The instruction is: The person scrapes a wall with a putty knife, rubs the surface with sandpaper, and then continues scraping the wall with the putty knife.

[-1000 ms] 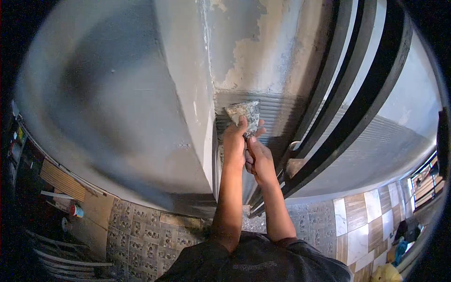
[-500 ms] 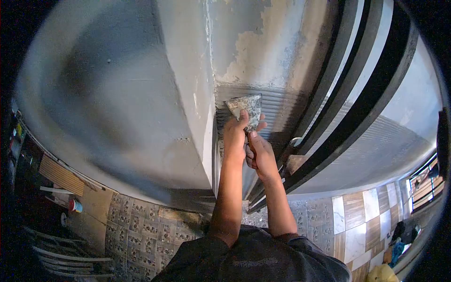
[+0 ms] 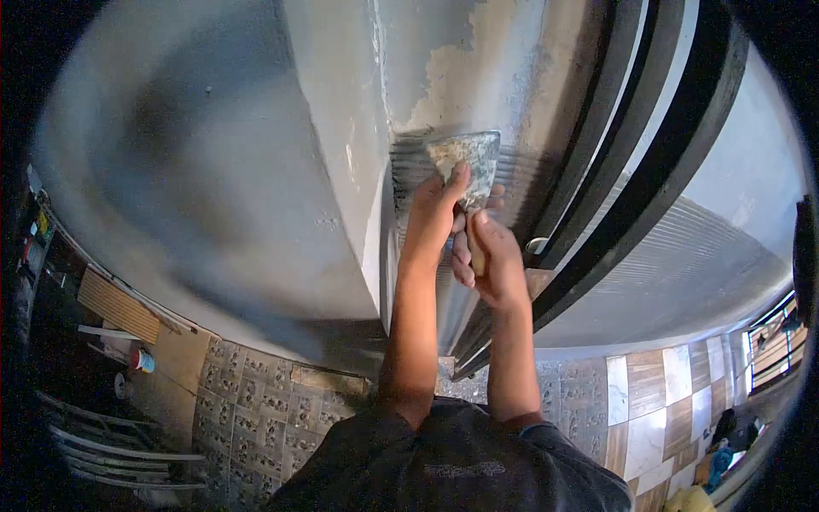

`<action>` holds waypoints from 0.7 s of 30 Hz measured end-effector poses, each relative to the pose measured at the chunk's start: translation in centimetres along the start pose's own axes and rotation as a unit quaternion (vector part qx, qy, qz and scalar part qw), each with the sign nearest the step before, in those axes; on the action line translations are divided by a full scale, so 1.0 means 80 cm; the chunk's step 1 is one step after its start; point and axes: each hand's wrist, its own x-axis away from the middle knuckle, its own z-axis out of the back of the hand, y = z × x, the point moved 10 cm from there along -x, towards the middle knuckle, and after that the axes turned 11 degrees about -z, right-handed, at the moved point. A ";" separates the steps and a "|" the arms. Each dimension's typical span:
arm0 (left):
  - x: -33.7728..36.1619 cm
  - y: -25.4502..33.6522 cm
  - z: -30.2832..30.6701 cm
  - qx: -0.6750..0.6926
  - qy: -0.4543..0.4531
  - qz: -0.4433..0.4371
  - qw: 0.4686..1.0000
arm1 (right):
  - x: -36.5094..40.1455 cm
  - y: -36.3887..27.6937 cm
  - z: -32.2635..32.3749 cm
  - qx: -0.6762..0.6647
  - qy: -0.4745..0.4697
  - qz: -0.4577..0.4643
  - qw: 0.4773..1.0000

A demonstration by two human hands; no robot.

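Both hands are on a putty knife [image 3: 480, 162] with a wide, crusted blade, its broad edge pointing up the wall. My right hand [image 3: 502, 252] wraps the handle, thumb along the top. My left hand [image 3: 433, 209] grips the base of the blade, its thumb pressed on the face and its other fingers mostly hidden behind. Around the blade the wall carries a band of dark, ridged lines [image 3: 519, 166]. Above that band is a patchy grey and tan surface [image 3: 461, 81].
Dark curved bars [image 3: 648, 205] run close along the right of my hands. To the left, a grey wall corner [image 3: 337, 171] juts out. Patterned tiles [image 3: 252, 388] cover the floor at lower left. A small bucket [image 3: 142, 360] stands farther left.
Both hands and the putty knife have moved up the wall and a little to the right. The blade's edge now sits near the top of the ridged band.
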 end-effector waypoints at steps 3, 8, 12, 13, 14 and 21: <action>-0.015 -0.017 -0.016 0.043 -0.064 0.011 0.997 | -0.009 -0.014 -0.004 -0.069 -0.041 -0.010 0.997; -0.011 -0.016 -0.020 0.114 -0.071 0.053 0.990 | -0.013 -0.027 -0.009 -0.085 -0.014 -0.003 0.996; -0.028 -0.013 -0.026 0.371 -0.052 0.038 0.927 | -0.046 -0.030 -0.013 0.003 0.031 0.048 0.998; -0.027 -0.012 -0.014 0.315 -0.016 0.026 0.949 | -0.052 -0.021 -0.011 -0.008 0.041 0.010 0.999; -0.022 -0.009 -0.014 0.313 -0.016 0.027 0.949 | -0.053 -0.018 -0.013 -0.010 0.040 0.010 0.999; -0.041 0.001 0.020 0.252 0.053 -0.037 0.966 | -0.058 -0.051 -0.033 0.019 0.075 0.090 0.993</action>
